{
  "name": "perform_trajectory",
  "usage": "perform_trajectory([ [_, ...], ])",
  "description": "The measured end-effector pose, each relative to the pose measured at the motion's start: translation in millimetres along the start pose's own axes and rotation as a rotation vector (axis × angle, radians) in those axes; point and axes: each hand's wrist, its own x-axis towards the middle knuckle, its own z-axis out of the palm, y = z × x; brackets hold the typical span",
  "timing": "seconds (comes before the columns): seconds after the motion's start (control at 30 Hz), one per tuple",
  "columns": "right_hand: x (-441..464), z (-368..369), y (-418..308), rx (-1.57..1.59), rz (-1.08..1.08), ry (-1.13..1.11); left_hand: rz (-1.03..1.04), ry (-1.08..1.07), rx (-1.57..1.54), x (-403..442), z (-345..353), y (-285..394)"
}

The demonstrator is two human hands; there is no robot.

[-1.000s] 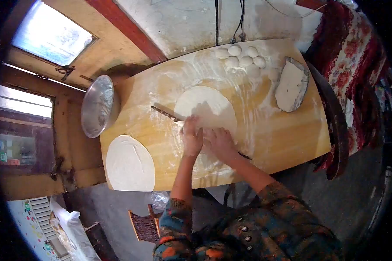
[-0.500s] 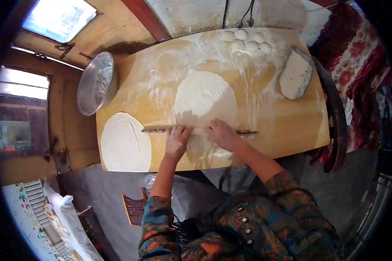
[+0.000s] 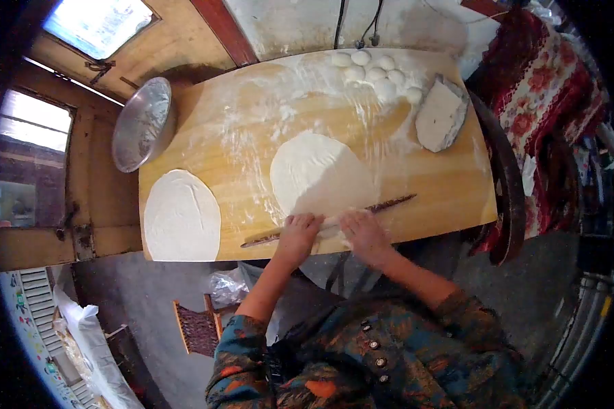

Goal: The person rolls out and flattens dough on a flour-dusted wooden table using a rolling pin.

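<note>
A thin dark rolling pin (image 3: 396,202) lies slantwise near the front edge of the board, its right end farther from me. Both hands are closed over its middle, where some dough seems wrapped round it. My left hand (image 3: 299,238) is on the left part and my right hand (image 3: 366,236) on the right part. Beyond them a flat round sheet of dough (image 3: 315,170) spreads out, its near edge hidden under the hands. Another flat sheet (image 3: 182,217) lies at the board's left front corner.
The floured wooden board (image 3: 242,163) holds several dough balls (image 3: 385,90) at the back and a bag of flour (image 3: 441,116) at the right. A metal bowl (image 3: 143,124) stands at the left edge. A woven stool (image 3: 196,328) is below.
The hands and pin have come nearer the front edge, and the pin has turned, its right end now farther away. The view has also shifted.
</note>
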Motion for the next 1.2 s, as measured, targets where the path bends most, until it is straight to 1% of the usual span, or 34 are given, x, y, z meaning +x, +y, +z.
perform_trajectory([
  [0.13, 51.4, 11.6, 5.2, -0.008, 0.138, 0.029, -0.112, 0.101, 0.075, 3.5, -10.1, 1.8],
  [0.23, 69.2, -15.1, 9.3, 0.002, 0.21, 0.033, -0.164, 0.112, 0.064, 8.7, -16.7, 1.8],
  [0.3, 51.2, -15.9, 15.7, 0.004, 0.199, -0.077, -0.213, 0.089, 0.041, -0.3, -5.2, 4.2],
  [0.33, 44.4, -13.4, 19.9, 0.009, 0.195, -0.137, -0.191, 0.064, 0.002, -0.5, -2.3, 7.8],
  [0.43, 65.8, 5.2, 39.0, -0.222, 0.139, 0.045, -0.306, -0.082, 0.016, 25.5, 4.6, -1.6],
  [0.47, 85.6, 11.1, 53.1, -0.193, 0.187, 0.063, -0.308, -0.038, 0.078, 42.1, 11.2, -21.8],
  [0.5, 123.9, -1.4, 69.4, -0.164, 0.234, 0.082, -0.369, -0.034, 0.153, 80.8, -16.3, -28.5],
  [0.53, 148.4, -9.6, 80.9, -0.131, 0.281, 0.097, -0.383, 0.117, 0.148, 104.2, -7.3, -55.0],
  [0.57, 159.3, -11.1, 89.6, -0.088, 0.309, 0.105, -0.381, 0.218, 0.269, 129.3, -11.4, -73.0],
  [0.63, 170.6, -12.8, 105.4, -0.04, 0.327, 0.14, -0.407, 0.23, 0.316, 147.1, -17.1, -84.1],
  [0.67, 168.4, -10.4, 111.6, -0.034, 0.315, 0.159, -0.413, 0.136, 0.267, 140.3, -17.6, -79.9],
  [0.7, 146.6, -19.1, 103.7, -0.029, 0.269, 0.044, -0.42, 0.033, 0.215, 118.6, -16.0, -68.4],
  [0.73, 122.7, -28.7, 94.7, -0.021, 0.223, -0.078, -0.373, 0.021, 0.175, 87.0, -10.5, -54.2],
  [0.77, 94.8, -20.1, 89.8, -0.044, 0.174, -0.178, -0.332, 0.004, 0.133, 62.7, -4.7, -45.6],
  [0.8, 81.9, -13.2, 89.5, -0.067, 0.119, -0.272, -0.343, -0.022, 0.137, 59.6, 0.0, -50.2],
  [0.87, 121.8, -35.9, 96.9, -0.105, 0.172, -0.323, -0.35, -0.068, 0.15, 61.0, 5.3, -61.1],
  [0.9, 156.3, -24.7, 112.5, -0.153, 0.215, -0.099, -0.326, -0.016, 0.27, 93.6, -12.7, -85.7],
  [0.93, 194.1, -15.1, 135.2, -0.204, 0.255, 0.131, -0.369, 0.145, 0.315, 130.3, -17.5, -127.1],
  [0.97, 227.1, -21.4, 158.7, -0.17, 0.314, 0.223, -0.403, 0.323, 0.368, 165.4, -23.1, -165.0],
  [1.0, 256.1, -31.0, 179.5, -0.145, 0.37, 0.331, -0.454, 0.385, 0.426, 194.6, -53.0, -172.0],
  [1.03, 263.7, -53.7, 187.6, -0.069, 0.366, 0.245, -0.439, 0.386, 0.36, 207.6, -68.6, -183.2],
  [1.07, 254.3, -85.7, 185.7, 0.023, 0.369, 0.134, -0.431, 0.356, 0.286, 204.6, -78.5, -191.8],
  [1.1, 245.6, -101.8, 185.0, 0.114, 0.366, 0.019, -0.431, 0.327, 0.212, 196.7, -83.6, -197.5],
  [1.17, 243.2, -57.0, 212.4, 0.023, 0.271, 0.142, -0.397, 0.308, 0.287, 188.5, -70.4, -220.0],
  [1.2, 242.5, -51.5, 214.2, -0.022, 0.219, 0.2, -0.385, 0.297, 0.325, 183.6, -68.8, -218.7],
])
